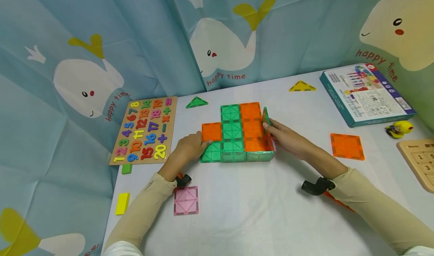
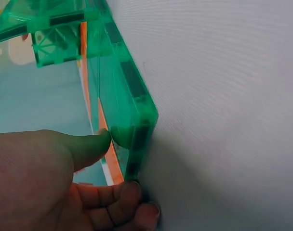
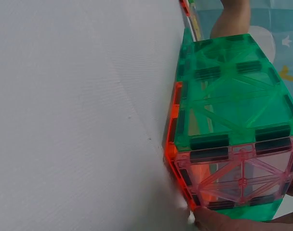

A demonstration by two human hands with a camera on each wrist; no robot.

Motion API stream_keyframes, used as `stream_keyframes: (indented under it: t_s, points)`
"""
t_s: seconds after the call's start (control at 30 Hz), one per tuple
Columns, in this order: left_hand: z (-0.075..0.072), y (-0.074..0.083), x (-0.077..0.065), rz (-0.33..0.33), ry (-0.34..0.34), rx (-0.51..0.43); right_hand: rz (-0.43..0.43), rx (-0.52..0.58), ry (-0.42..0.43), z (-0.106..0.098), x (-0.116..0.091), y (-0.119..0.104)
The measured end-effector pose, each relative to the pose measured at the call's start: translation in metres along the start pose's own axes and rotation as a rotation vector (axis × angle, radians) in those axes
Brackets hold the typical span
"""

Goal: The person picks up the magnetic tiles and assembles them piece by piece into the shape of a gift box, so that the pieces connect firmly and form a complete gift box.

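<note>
In the head view, see-through magnetic tiles form a flat layout: a green column [image 1: 232, 131], an orange column [image 1: 252, 129], and an orange tile [image 1: 211, 131] and green tile [image 1: 211, 152] at left. Green wall tiles [image 1: 233, 157] stand along the near edge. A pink tile [image 3: 242, 178] stands at the right end. My left hand [image 1: 190, 148] holds the layout's left edge, its thumb on the green tile and fingers curled at the rim. My right hand [image 1: 288, 137] pinches an upright green tile [image 1: 265, 115] at the right edge, beside the orange column.
Loose tiles lie around: pink [image 1: 186, 201], orange [image 1: 347, 146], green triangle [image 1: 196, 102], yellow triangle [image 1: 302, 86]. A number board [image 1: 144, 131] is at left, with green [image 1: 126, 169] and yellow blocks [image 1: 122, 204]. A box [image 1: 367, 94], yellow toy [image 1: 400, 129] and wooden calculator [image 1: 420, 163] sit right.
</note>
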State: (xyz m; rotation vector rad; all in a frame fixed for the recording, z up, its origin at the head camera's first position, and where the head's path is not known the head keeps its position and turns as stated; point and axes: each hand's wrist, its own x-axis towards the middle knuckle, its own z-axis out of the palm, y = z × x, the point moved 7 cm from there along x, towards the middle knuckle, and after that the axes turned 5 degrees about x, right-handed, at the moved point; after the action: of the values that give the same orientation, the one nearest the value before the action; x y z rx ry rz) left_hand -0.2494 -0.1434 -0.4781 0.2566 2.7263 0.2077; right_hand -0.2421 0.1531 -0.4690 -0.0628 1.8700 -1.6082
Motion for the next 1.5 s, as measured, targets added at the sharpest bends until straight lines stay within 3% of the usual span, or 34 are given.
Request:
stream_keyframes:
  t_s: [0.23,0.37,0.57,0.83,1.0,1.2,1.33,1.5]
  points:
    - [0.0,-0.002,-0.001,-0.009,0.02,-0.022,-0.007,-0.001,-0.012,0.0,-0.001,0.001]
    - [-0.009,0.0,-0.006,0.013,0.077,-0.018,-0.004,0.003,-0.022,0.0,-0.001,0.002]
    - [-0.03,0.013,-0.013,0.093,0.196,-0.061,-0.012,0.008,-0.027,0.0,-0.001,0.0]
    - [-0.04,0.035,-0.021,0.215,0.252,-0.216,-0.017,0.002,-0.024,0.001,0.002,-0.001]
    - [-0.035,0.045,-0.03,0.293,0.194,-0.27,-0.022,0.001,-0.021,0.0,0.004,-0.002]
    - [-0.017,0.039,-0.04,0.28,0.015,-0.35,-0.033,-0.059,0.013,-0.008,0.007,-0.008]
    - [0.001,0.037,-0.04,0.252,-0.061,-0.281,-0.038,-0.099,0.031,-0.017,0.017,-0.013]
    - [0.017,0.042,-0.033,0.213,-0.056,-0.146,-0.04,-0.143,0.035,-0.028,0.03,-0.016]
